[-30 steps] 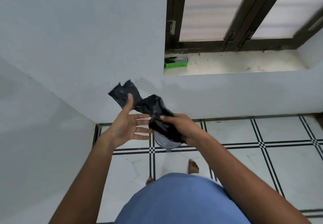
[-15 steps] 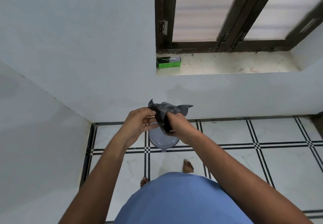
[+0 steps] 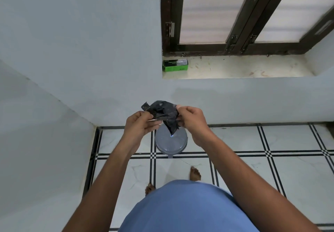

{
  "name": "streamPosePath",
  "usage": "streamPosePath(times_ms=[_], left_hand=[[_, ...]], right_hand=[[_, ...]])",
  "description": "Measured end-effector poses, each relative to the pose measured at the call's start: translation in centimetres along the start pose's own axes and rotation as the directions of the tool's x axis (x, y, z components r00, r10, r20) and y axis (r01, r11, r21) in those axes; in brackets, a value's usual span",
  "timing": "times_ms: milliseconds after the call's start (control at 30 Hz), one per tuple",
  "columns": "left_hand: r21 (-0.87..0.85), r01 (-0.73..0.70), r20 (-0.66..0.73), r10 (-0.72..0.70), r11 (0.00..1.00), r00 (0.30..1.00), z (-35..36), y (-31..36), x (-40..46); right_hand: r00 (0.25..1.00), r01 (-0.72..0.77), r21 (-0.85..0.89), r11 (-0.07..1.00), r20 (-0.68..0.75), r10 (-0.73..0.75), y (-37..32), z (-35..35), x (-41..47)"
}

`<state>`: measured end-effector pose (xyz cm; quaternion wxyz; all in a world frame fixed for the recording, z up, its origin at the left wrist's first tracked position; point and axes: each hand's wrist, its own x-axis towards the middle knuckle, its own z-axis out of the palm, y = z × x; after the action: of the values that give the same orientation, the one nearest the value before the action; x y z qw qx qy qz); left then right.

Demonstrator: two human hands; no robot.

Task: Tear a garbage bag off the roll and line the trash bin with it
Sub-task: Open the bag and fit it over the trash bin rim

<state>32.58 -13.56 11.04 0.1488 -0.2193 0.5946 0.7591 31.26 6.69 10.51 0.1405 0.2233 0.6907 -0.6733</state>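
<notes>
Hanging crumpled between both hands, the black garbage bag [image 3: 165, 115] is held at chest height directly above the grey trash bin [image 3: 170, 142], which stands on the tiled floor [image 3: 253, 168] with its lid closed. The left hand [image 3: 140, 127] pinches the bag's left edge with thumb and curled fingers; the right hand [image 3: 192, 121] grips the right edge the same way. A second ago the left hand was open and flat beside the bag while the right alone clutched it; now both hands have closed on opposite sides and drawn near each other, with the bag bunched smaller between them. That suggests the bag is already off the roll and the person is hunting for the mouth to pull it open. Lining has not begun, and the lid will likely need lifting first. Further out, a green box [image 3: 175, 65] sits on the window sill [image 3: 244, 69], well apart from the hands, beneath the dark-framed window [image 3: 235, 45].
</notes>
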Motion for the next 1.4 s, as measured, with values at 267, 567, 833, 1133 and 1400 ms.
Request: streamPosePath(times_ms=[267, 567, 833, 1133, 1400], left_hand=[[0.725, 0.120, 0.091, -0.266, 0.678, 0.960, -1.5, 1.5, -0.7], [0.686, -0.365, 0.223, 0.296, 0.629, 0.929, 0.6, 4.0, 0.2], [0.289, -0.034, 0.139, -0.007, 0.957, 0.990, -0.3, 1.7, 1.3], [-0.272, -0.038, -0.139, 0.000, 0.961, 0.990, -3.4, 1.3, 2.4], [-0.139, 0.030, -0.069, -0.040, 0.990, 0.997, -2.5, 1.1, 2.5]], right_hand=[[1.000, 0.027, 0.148, 0.989, 0.000, -0.028, -0.5, 1.0, 0.2], [0.994, 0.058, 0.102, 0.993, 0.088, -0.067, -1.7, 1.7, -0.4], [0.990, -0.113, 0.185, 0.976, 0.107, 0.094, -1.6, 0.2, 0.4], [0.999, -0.047, -0.232, 0.972, -0.019, 0.043, -1.2, -3.4, 2.3], [0.949, -0.315, 0.448, 0.836, 0.151, 0.277, -2.5, -3.0, 2.3]])
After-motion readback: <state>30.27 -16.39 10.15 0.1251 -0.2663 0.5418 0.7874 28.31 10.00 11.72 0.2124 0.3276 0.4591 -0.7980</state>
